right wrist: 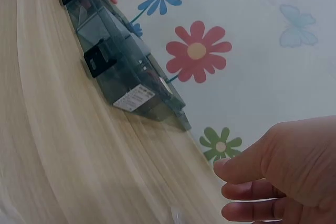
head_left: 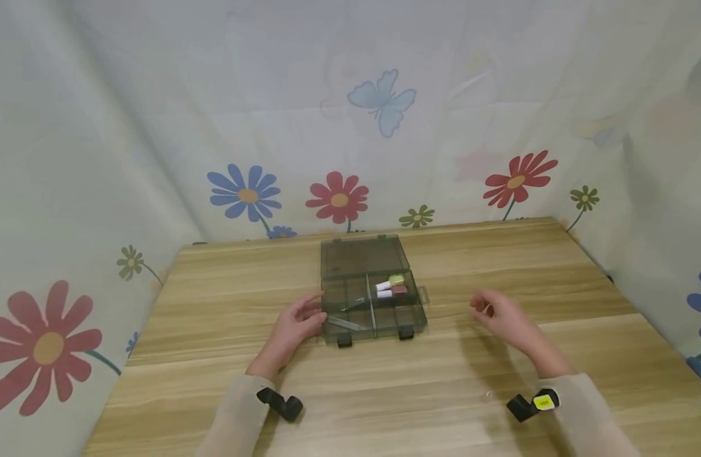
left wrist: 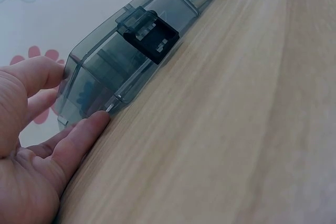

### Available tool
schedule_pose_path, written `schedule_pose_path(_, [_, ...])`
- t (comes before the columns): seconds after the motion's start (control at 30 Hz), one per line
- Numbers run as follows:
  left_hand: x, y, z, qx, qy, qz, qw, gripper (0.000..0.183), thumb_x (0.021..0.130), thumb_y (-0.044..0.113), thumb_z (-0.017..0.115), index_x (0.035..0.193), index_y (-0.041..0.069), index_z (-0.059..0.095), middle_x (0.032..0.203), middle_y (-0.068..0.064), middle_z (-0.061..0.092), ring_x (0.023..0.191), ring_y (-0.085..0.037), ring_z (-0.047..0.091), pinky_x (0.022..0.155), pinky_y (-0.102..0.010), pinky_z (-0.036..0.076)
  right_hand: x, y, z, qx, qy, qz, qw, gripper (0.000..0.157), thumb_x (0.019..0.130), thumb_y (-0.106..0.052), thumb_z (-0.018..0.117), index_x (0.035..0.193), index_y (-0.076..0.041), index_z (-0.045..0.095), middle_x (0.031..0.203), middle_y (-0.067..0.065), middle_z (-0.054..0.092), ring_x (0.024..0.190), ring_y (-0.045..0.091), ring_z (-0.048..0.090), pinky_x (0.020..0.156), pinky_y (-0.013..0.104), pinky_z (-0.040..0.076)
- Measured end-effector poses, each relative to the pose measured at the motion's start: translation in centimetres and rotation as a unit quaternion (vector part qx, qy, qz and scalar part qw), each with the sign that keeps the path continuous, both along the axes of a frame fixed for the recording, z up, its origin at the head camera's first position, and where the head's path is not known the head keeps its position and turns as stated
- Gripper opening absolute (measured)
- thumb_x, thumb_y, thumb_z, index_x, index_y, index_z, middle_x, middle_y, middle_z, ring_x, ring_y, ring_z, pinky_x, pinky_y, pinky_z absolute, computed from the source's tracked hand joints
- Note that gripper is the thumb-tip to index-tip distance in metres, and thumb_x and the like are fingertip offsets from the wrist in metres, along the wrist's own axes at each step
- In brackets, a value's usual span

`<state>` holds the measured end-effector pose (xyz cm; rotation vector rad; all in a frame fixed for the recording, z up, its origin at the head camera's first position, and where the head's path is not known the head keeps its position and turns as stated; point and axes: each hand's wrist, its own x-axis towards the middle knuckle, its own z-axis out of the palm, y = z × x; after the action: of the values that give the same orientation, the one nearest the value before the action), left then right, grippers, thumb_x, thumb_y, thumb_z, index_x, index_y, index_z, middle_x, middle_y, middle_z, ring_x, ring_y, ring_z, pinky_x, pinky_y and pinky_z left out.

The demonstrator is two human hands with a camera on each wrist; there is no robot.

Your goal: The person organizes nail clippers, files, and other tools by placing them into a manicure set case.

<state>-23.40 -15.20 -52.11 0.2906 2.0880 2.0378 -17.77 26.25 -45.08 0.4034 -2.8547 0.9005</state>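
A smoky see-through plastic box (head_left: 342, 304) with black front latches (head_left: 406, 332) lies on the table, its lid (head_left: 364, 255) folded back. Inside, a thin divider separates two white-capped little bottles, one red (head_left: 399, 291) and one yellow-green (head_left: 396, 279), from a small dark item (head_left: 354, 304) and a clear strip (head_left: 346, 324). My left hand (head_left: 293, 327) rests at the box's left side; in the left wrist view its thumb and fingers touch the end wall near the table. To the right of the box, my right hand (head_left: 503, 318) hovers over the table with loosely bent fingers, holding nothing.
The wood-grain table (head_left: 242, 279) stands against white cloth walls (head_left: 304, 82) printed with flowers and a butterfly. A tiny clear piece (head_left: 487, 397) lies near the right wrist. Black cameras (head_left: 281, 404) are strapped to both wrists. A printed label (right wrist: 134, 98) sits on the box's right end.
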Motion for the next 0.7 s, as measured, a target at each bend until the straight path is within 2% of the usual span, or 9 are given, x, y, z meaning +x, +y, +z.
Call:
schedule_pose_path(0.2, [0.2, 0.0, 0.3, -0.006, 0.003, 0.002, 1.0000, 0.054, 0.087, 0.019, 0.067, 0.137, 0.014, 0.047, 0.130, -0.016, 0.049, 0.117, -0.029, 0.049, 0.082, -0.037, 0.052, 0.3, 0.8, -0.6, 0.003, -0.016, -0.016, 1.000, 0.009, 0.080, 0.002, 0.067, 0.087, 0.003, 0.060, 0.077, 0.005, 0.058, 0.071, 0.019, 0.054, 0.064, 0.036, 0.047])
schedule_pose_path(0.47, [0.0, 0.0, 0.2, -0.011, 0.003, 0.002, 0.9999, 0.053, 0.087, 0.020, 0.068, 0.136, 0.016, 0.048, 0.130, -0.016, 0.049, 0.118, -0.029, 0.048, 0.082, -0.037, 0.052, 0.3, 1.2, -2.0, 0.004, -0.035, -0.012, 0.999, 0.012, 0.078, -0.003, 0.071, 0.084, -0.002, 0.061, 0.075, 0.001, 0.056, 0.071, 0.016, 0.052, 0.062, 0.033, 0.045])
schedule_pose_path(0.7, [-0.2, 0.0, -0.1, -0.006, 0.004, -0.002, 1.0000, 0.055, 0.087, 0.021, 0.068, 0.137, 0.015, 0.047, 0.131, -0.017, 0.048, 0.118, -0.030, 0.048, 0.082, -0.037, 0.052, 0.1, 1.6, -3.1, -0.022, -0.008, 0.011, 1.000, 0.012, 0.077, -0.005, 0.071, 0.080, -0.002, 0.060, 0.069, 0.001, 0.054, 0.063, 0.015, 0.050, 0.055, 0.031, 0.042])
